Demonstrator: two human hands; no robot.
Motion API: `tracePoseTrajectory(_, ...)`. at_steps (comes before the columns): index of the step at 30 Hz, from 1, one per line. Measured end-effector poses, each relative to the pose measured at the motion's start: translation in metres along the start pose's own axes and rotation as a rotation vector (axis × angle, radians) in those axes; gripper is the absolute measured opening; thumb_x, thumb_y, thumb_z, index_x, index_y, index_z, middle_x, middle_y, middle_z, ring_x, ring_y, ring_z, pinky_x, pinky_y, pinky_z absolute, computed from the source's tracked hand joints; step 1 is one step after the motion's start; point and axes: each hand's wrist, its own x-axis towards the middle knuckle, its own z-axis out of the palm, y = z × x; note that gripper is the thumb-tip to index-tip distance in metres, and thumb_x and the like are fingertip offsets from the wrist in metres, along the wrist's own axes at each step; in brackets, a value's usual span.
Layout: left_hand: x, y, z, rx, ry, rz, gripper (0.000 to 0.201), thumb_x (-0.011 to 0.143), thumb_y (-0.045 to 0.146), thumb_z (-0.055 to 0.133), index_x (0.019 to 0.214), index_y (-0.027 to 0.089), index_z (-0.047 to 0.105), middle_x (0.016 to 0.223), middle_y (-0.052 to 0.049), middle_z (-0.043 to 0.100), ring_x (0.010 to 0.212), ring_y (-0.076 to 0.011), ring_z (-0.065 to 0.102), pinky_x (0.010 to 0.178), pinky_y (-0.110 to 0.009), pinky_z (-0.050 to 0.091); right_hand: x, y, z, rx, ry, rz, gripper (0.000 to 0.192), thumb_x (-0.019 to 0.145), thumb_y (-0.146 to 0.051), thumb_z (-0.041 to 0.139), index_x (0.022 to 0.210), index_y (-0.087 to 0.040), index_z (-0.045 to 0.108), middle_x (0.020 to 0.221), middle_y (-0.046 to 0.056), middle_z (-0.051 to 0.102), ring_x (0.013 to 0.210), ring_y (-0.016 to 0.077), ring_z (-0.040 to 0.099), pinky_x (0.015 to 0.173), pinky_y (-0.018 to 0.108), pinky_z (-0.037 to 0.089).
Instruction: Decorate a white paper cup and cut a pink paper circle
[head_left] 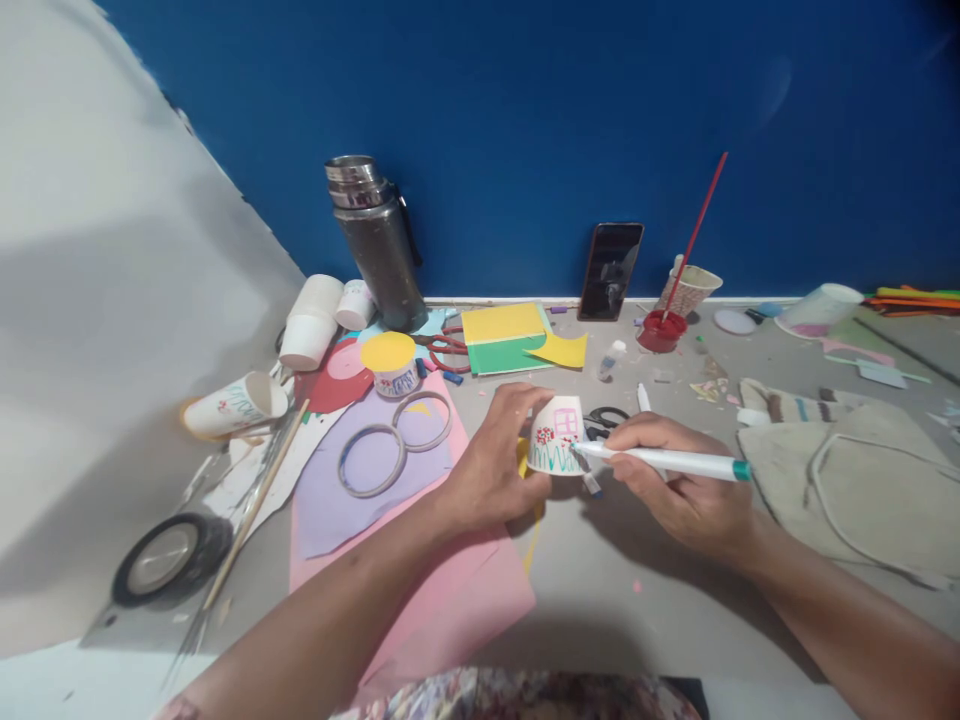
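My left hand grips an upside-down white paper cup that stands on the grey floor. The cup bears a pink window, red flowers and teal grass drawn on its side. My right hand holds a white marker with a teal end. Its tip touches the cup's lower right side. A pair of black scissors lies just behind the cup.
Pink and lilac paper sheets lie under my left forearm, with two rings on them. A steel flask, paper cups, a phone, red paint with a brush and a beige bag surround the spot.
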Motion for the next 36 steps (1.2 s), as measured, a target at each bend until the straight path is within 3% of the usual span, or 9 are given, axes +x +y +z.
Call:
tracePoseTrajectory(16,-0.0006,0.0015,0.0013,0.008,-0.007,0.009,0.078,0.067,0.002,0.069,0.138,0.026,0.048,0.136,-0.011,0.053,0.132,-0.0318,0.053,0.107,-0.049,0.055,0.0013,-0.0014,0.0002,-0.01,-0.009,-0.007,0.008,0.096,-0.019,0.065,0.093,-0.025,0.07,0.075,0.003,0.077,0.061,0.0179,0.072,0.055,0.026,0.056)
tracePoseTrajectory(36,-0.0009,0.0012,0.0032,0.017,-0.022,0.016,0.076,0.068,0.005,0.07,0.138,0.027,0.049,0.134,-0.01,0.053,0.13,-0.0315,0.052,0.107,-0.049,0.054,0.0023,-0.0021,0.0007,-0.008,-0.044,-0.022,0.009,0.097,-0.021,0.065,0.093,-0.024,0.071,0.079,0.005,0.079,0.066,0.0198,0.075,0.063,0.028,0.06)
